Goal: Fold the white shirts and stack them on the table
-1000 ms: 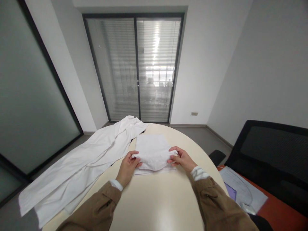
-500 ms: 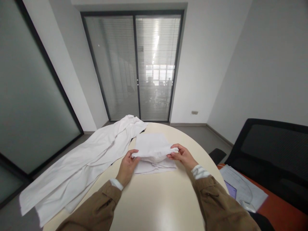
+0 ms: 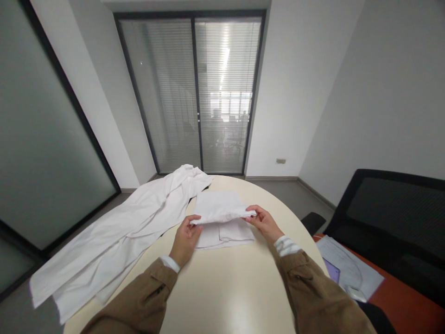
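A folded white cloth garment (image 3: 219,207) lies on the round cream table (image 3: 229,297), and its near edge is lifted. My left hand (image 3: 186,240) pinches the lifted edge at its left corner. My right hand (image 3: 264,225) holds the right corner between its fingertips, and the edge stretches fairly taut between them. Beneath that flap a lower layer of the cloth (image 3: 225,236) shows, with a crease across it. A longer white garment (image 3: 114,236) spreads from the table's left side, just left of my left hand.
A black mesh chair (image 3: 392,208) stands at the right, beside an orange desk (image 3: 399,297) holding papers (image 3: 347,269). A frosted glass wall (image 3: 45,130) runs along the left. Ahead is a glass door with blinds (image 3: 194,93).
The lifted flap has risen and flattened, no longer sagging in a bulge. More of the lower cloth layer now shows. My view has tilted slightly downward.
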Motion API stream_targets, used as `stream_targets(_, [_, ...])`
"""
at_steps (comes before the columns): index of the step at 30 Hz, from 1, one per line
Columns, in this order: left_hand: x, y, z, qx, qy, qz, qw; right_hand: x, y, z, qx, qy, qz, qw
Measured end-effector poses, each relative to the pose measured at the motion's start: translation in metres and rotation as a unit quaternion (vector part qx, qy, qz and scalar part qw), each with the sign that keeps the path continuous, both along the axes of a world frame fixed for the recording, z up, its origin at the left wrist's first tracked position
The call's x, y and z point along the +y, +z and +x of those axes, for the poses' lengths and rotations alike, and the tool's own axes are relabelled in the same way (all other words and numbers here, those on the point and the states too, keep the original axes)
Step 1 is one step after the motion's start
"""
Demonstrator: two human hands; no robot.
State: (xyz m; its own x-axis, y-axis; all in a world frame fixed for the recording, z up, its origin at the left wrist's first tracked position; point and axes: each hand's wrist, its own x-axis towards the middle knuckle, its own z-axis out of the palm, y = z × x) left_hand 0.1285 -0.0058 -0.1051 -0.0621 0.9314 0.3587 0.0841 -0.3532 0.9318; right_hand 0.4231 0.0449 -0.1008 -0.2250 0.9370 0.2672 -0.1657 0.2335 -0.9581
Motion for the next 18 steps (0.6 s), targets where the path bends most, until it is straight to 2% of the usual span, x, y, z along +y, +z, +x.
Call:
stream_targets(6, [-0.003, 0.001, -0.002, 0.118, 0.022, -0.034, 0.992, 0.004, -0.006, 0.007, -0.109, 0.006, -0.014, 0.994])
stream_targets(11, [-0.006, 0.002, -0.005, 0.218, 0.020, -0.048, 0.975, 0.002, -0.010, 0.014, -0.229, 0.021, -0.041, 0.972])
stream_targets(18, [-0.009, 0.005, -0.005, 0.286, -0.006, -0.050, 0.957, -0.002, -0.010, 0.016, -0.304, 0.042, 0.001, 0.952])
